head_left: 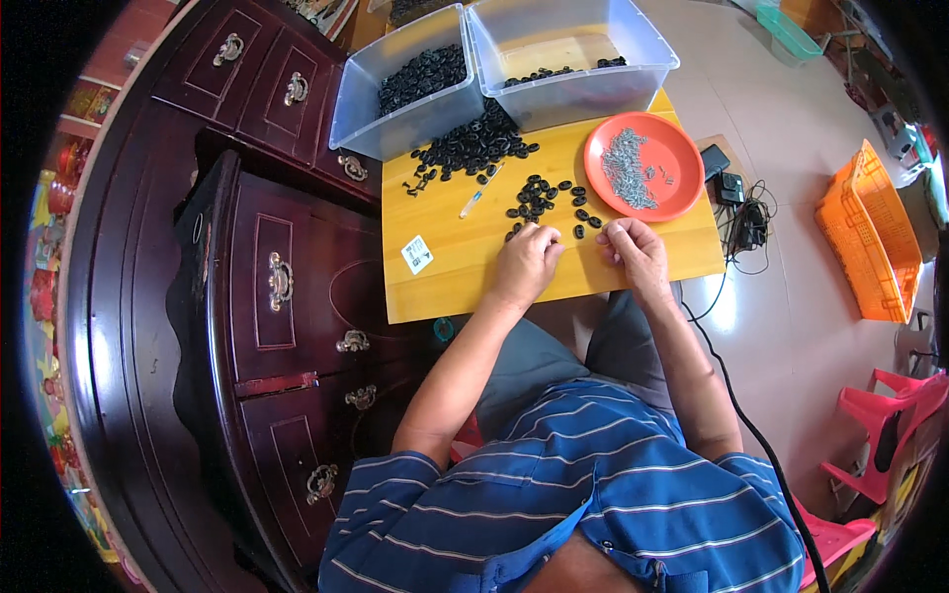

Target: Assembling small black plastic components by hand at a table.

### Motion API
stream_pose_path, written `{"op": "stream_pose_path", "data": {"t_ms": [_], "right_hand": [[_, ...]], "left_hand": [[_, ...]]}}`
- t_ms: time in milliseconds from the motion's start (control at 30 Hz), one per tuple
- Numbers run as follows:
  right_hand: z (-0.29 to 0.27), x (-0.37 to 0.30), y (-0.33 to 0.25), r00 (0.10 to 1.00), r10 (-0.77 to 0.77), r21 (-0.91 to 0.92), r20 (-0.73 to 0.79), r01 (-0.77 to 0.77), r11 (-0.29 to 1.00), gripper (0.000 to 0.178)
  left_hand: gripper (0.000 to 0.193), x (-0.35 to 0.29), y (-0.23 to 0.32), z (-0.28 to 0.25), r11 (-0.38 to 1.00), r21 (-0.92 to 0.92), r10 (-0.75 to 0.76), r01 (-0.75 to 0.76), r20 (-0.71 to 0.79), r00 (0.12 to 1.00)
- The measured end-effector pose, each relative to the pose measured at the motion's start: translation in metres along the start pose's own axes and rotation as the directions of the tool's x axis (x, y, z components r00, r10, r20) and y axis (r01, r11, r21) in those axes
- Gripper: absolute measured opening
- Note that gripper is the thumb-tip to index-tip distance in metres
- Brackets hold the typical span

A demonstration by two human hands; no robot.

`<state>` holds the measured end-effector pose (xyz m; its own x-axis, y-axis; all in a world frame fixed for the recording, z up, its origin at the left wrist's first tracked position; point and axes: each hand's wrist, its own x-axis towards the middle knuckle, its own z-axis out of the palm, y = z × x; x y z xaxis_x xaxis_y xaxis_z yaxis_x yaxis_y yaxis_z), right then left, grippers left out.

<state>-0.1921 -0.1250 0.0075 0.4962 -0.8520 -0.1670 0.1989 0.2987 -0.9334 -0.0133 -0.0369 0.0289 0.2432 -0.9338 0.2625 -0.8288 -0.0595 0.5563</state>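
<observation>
Handling black rings [535,194] on the table [455,282] is the likely step. Left hand [531,259] curls beside them; right hand [638,251], fingers bent, sits near the red plate [684,196]. Grip closure and contents: cannot tell. Next move likely needs fingertip precision.

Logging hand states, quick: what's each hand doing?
Left hand: fingers curled near black oval pieces; whether it holds one can't be told.
Right hand: fingers curled; any grip can't be told.
</observation>
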Motion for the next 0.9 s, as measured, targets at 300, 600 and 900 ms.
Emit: {"op": "stream_pose_path", "data": {"t_ms": [300, 600, 900], "right_hand": [[-0.001, -0.004, 0.007, 0.995, -0.088, -0.034, 0.039, 0.089, 0.995, 0.021], [0.003, -0.006, 0.003, 0.997, -0.072, -0.116, 0.02, 0.073, 0.991, 0.02], [0.006, -0.006, 0.002, 0.997, -0.072, -0.173, 0.018, 0.074, 0.982, 0.02]], "left_hand": [[0.012, -0.037, 0.003, -0.007, 0.956, 0.185, 0.242, -0.23, -0.047, 0.969], [0.028, -0.059, 0.012, -0.012, 0.925, 0.229, 0.326, -0.304, -0.061, 0.944], [0.019, -0.076, 0.0, -0.008, 0.894, 0.166, 0.436, -0.416, -0.11, 0.893]]}}
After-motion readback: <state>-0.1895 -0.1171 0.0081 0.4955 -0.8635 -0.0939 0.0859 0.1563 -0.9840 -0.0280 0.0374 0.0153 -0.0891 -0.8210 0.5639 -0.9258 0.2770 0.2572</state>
